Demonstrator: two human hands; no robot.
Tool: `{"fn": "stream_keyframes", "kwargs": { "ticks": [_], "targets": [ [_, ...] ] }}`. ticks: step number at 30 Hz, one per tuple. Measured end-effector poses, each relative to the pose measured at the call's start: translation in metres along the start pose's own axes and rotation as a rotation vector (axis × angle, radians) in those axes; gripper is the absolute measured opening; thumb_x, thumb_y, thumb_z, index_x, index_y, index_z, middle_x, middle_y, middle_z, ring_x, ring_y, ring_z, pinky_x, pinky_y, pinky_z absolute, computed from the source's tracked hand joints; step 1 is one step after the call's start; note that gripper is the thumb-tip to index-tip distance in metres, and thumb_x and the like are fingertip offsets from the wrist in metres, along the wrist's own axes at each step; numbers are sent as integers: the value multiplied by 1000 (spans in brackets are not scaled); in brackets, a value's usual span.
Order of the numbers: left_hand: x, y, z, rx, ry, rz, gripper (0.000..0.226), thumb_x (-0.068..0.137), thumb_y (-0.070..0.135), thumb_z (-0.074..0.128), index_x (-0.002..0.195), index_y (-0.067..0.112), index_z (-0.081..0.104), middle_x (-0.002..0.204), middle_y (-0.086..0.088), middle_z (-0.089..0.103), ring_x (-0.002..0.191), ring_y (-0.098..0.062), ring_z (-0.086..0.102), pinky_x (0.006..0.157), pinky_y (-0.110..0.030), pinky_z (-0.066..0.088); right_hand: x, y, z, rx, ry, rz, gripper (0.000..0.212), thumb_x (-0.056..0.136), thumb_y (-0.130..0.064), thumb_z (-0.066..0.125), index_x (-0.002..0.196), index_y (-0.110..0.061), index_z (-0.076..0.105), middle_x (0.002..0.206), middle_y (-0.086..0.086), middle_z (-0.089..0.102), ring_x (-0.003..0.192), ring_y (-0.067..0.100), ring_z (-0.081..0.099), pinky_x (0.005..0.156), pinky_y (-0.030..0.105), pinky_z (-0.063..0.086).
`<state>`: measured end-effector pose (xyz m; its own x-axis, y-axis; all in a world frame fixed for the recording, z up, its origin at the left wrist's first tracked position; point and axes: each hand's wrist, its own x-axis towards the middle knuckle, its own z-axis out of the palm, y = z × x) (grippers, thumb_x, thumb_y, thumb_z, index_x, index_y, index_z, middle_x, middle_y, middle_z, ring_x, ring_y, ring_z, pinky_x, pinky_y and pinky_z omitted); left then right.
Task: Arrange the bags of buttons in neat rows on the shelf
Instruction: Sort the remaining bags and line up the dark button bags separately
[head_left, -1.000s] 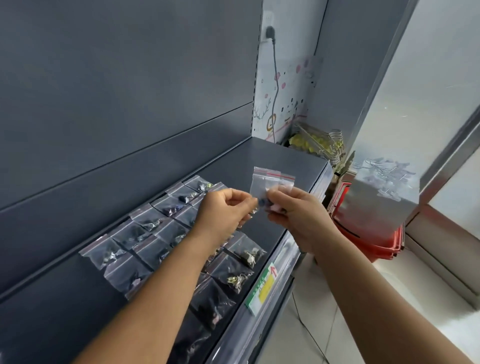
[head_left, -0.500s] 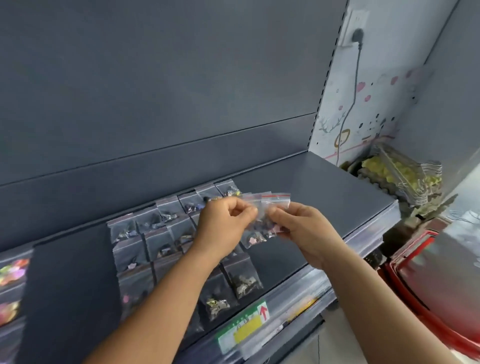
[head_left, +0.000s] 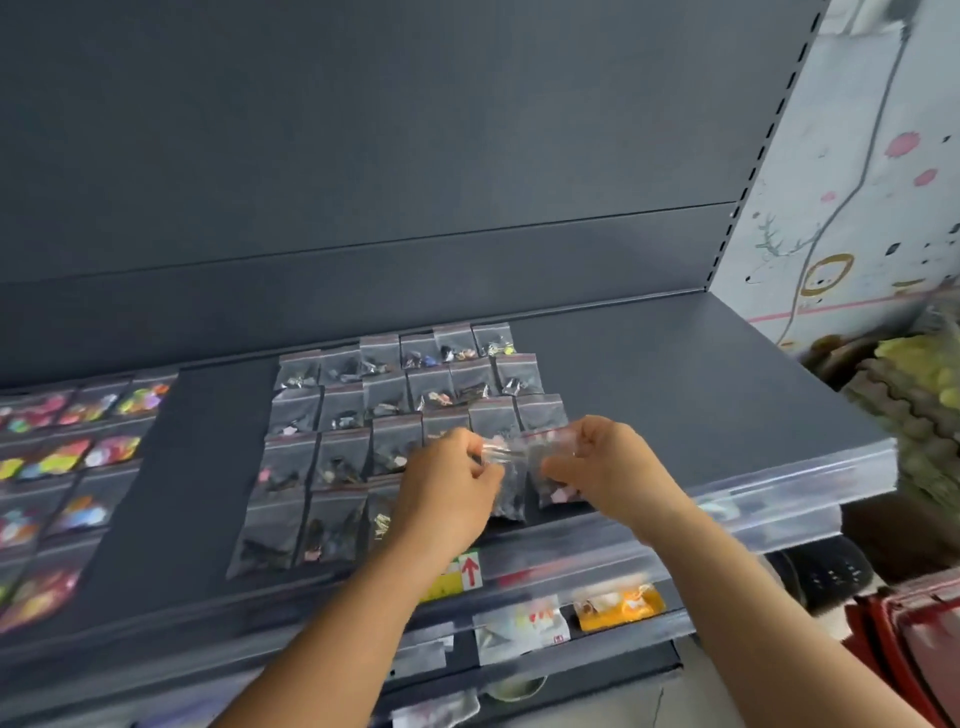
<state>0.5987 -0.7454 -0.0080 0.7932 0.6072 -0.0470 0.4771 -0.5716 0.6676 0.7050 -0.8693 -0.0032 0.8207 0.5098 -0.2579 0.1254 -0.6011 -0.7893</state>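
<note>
The dark grey metal shelf (head_left: 675, 374) is already carrying a block of small clear zip bags of buttons with red seal strips (head_left: 395, 400), lying flat in rows from the far edge toward the near lip, with brighter multicoloured packets (head_left: 67, 452) sitting further left. The left hand (head_left: 447, 493) and right hand (head_left: 608, 467) are each pinching the top of a blurred clear button bag (head_left: 519, 467), holding it just above the near right corner of the block, so the placing step seems to be under way. The next move is likely calling for lowering this bag into line with its neighbours; no writing is legible, only a red arrow on a white and yellow shelf-edge tag (head_left: 462, 574).
</note>
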Motion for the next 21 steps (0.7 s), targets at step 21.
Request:
{"fn": "stream_keyframes", "kwargs": {
  "ticks": [21],
  "targets": [
    [-13,-3,12,276,-74,363,27,94,30,52,114,19,66,119,7,58,110,-13,42,90,-27,38,-10,23,1,-553,21,-408,15,87,-26,61,99,-26,70,111,-2,57,108,21,49,91,25,35]
  ]
}}
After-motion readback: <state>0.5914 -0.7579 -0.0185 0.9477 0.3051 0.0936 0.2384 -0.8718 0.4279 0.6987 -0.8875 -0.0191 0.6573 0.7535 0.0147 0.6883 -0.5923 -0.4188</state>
